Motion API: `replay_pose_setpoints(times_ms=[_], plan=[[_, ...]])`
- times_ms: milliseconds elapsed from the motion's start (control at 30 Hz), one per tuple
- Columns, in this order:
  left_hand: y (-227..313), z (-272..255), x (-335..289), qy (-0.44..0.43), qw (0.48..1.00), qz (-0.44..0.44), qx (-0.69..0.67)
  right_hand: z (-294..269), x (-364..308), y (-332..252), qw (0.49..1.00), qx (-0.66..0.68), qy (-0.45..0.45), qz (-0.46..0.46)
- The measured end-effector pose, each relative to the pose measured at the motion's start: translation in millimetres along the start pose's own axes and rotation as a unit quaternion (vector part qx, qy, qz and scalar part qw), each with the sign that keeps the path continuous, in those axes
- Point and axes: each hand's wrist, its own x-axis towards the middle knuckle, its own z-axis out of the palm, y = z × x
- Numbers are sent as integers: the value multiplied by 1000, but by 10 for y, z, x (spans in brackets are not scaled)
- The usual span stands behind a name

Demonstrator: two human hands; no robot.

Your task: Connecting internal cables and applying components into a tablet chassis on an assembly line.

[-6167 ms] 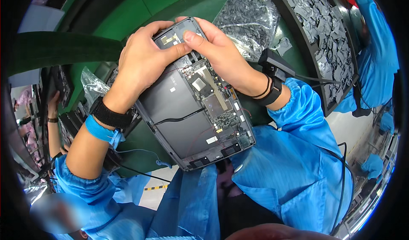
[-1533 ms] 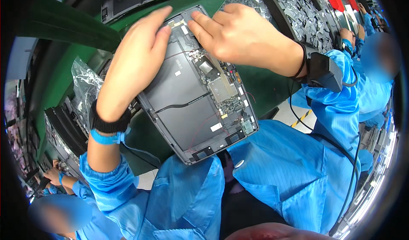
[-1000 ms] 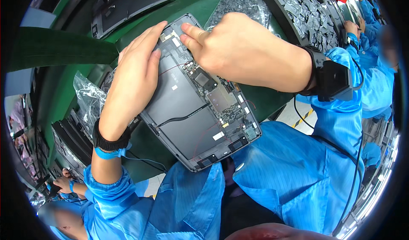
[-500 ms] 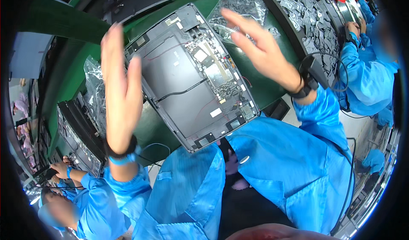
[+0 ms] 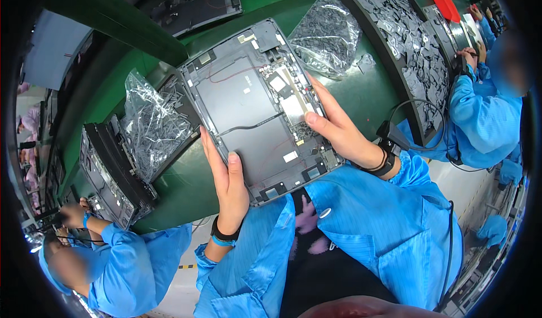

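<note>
In front of me is a dark grey laptop housing [image 5: 237, 106], tilted, its inside facing up and its near edge close to my jacket. A circuit board [image 5: 292, 108] lines its right side, and a black cable [image 5: 248, 126] crosses the middle to the left side. My left hand [image 5: 227, 188] grips the left edge, thumb over the rim and fingers along the outer side. On the opposite edge my right hand [image 5: 347, 134] has its thumb over the board, the fingers along the outer side. Thin red wires lie inside the housing.
A clear bag of small dark parts [image 5: 155, 114] lies left, another bag [image 5: 327, 35] at the far right. Beyond that stands a black tray [image 5: 403, 92] of dark pieces. More housings [image 5: 195, 7] lie at the back. Co-workers in blue sit left [image 5: 130, 273] and right [image 5: 480, 114].
Both hands were raised and spread apart beside the housing. They have come down and inward and now hold its two sides. My view has shifted slightly.
</note>
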Motion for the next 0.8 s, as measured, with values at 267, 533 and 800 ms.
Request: replay_pose_setpoints(times_ms=[267, 533, 800], plan=[[6, -143, -18, -42, 999, -6, 27, -329, 394, -223, 993, -107, 38, -41], [218, -147, 238, 60, 987, 108, 101, -330, 3432, -78, 917, -339, -52, 203], [117, -333, 222, 97, 991, 58, -75, 309, 3828, 442, 986, -59, 69, 137]])
